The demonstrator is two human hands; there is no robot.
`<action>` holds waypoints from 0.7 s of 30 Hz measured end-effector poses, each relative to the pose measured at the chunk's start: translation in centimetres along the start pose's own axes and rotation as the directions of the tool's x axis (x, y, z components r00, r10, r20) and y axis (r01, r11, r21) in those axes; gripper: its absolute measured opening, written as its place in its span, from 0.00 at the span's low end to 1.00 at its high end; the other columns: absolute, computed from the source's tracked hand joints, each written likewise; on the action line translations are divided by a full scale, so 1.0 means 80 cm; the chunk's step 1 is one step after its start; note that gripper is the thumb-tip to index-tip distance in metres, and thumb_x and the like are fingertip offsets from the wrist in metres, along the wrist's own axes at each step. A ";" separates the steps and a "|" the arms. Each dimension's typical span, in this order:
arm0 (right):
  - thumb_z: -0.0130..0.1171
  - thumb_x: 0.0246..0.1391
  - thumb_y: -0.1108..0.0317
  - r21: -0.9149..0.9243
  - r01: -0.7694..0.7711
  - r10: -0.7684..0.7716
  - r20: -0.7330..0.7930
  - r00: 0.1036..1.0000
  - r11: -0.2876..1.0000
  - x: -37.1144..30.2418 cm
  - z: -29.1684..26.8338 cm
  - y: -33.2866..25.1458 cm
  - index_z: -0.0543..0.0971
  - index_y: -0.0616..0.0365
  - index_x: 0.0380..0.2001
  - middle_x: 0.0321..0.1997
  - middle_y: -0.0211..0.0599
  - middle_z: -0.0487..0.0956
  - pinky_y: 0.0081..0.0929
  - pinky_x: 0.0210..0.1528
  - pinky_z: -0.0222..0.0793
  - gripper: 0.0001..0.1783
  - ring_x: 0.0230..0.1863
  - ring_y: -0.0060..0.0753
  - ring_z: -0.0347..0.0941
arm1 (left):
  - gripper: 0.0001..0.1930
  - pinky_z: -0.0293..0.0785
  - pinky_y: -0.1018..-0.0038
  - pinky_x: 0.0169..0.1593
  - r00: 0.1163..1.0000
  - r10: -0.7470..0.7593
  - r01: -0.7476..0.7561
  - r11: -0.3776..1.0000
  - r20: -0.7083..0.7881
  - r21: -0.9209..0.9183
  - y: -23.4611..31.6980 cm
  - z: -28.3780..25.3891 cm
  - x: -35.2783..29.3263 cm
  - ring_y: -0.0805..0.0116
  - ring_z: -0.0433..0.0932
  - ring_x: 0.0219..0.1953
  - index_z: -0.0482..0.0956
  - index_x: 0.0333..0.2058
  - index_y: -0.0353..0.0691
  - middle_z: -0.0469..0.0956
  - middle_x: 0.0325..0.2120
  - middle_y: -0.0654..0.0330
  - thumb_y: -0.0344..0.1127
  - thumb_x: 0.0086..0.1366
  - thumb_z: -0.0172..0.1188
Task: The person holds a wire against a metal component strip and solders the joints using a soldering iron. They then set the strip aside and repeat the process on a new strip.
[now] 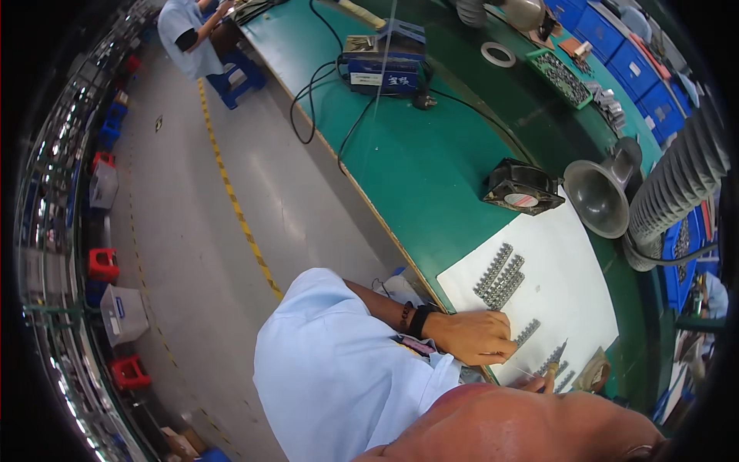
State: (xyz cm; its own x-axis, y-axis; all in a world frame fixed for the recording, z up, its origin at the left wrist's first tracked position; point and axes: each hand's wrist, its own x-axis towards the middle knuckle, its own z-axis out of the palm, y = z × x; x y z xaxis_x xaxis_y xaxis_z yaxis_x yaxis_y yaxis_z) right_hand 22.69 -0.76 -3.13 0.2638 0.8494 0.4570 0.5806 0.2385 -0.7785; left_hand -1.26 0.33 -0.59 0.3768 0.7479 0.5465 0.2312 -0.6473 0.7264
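My left hand [471, 336], with a black band at the wrist, rests palm-down at the near left edge of a white sheet [566, 266]. Its fingers are curled together; what they pinch, if anything, is hidden, though a thin pale line shows beside them. To its right, my right hand [548, 380] is mostly hidden, its fingers around a slim pointed tool [553, 368] with a yellowish handle. The tool's tip points away from me, over short rows of small grey metal parts [548, 360]. Another row [527, 333] lies beside my left fingers, and more rows [500, 277] lie farther off.
A black fan [523, 186] stands at the sheet's far edge. Right of it are a grey funnel hood [599, 199] and a ribbed hose [677, 181]. A blue box [385, 65] with black cables sits farther along the green table [400, 165]. Another person [185, 35] sits beyond.
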 end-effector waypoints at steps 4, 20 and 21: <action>0.52 0.68 0.62 0.020 -0.024 0.024 0.015 1.000 1.000 -0.001 0.000 0.027 0.73 0.68 0.52 0.32 0.45 0.78 0.23 0.27 0.66 0.19 0.22 0.27 0.67 | 0.05 0.66 0.66 0.37 0.995 0.004 0.001 0.999 -0.098 0.043 0.009 -0.004 -0.002 0.59 0.72 0.27 0.74 0.29 0.42 0.69 0.19 0.60 0.34 0.62 0.60; 0.47 0.69 0.68 -0.040 -0.047 0.050 0.088 0.995 0.998 0.023 -0.022 0.023 0.74 0.69 0.52 0.41 0.49 0.80 0.27 0.37 0.71 0.17 0.33 0.34 0.74 | 0.06 0.64 0.69 0.25 0.996 -0.002 0.018 0.986 -0.093 0.165 0.005 0.000 0.002 0.65 0.70 0.20 0.81 0.32 0.40 0.71 0.16 0.62 0.34 0.58 0.67; 0.47 0.69 0.68 -0.042 -0.025 0.029 0.101 0.994 0.999 0.020 -0.024 0.020 0.74 0.69 0.52 0.42 0.50 0.80 0.28 0.38 0.72 0.16 0.35 0.35 0.74 | 0.06 0.64 0.70 0.24 0.995 -0.003 0.018 0.988 -0.095 0.153 0.005 0.000 0.003 0.64 0.70 0.20 0.80 0.31 0.40 0.71 0.16 0.62 0.34 0.59 0.67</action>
State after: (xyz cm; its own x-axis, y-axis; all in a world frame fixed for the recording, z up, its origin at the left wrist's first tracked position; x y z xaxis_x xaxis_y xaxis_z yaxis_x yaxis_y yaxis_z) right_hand 25.49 0.09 -2.84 0.2017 0.8991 0.3884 0.6055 0.1972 -0.7710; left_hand -1.05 0.24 -0.17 0.2888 0.7606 0.5815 0.3721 -0.6488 0.6638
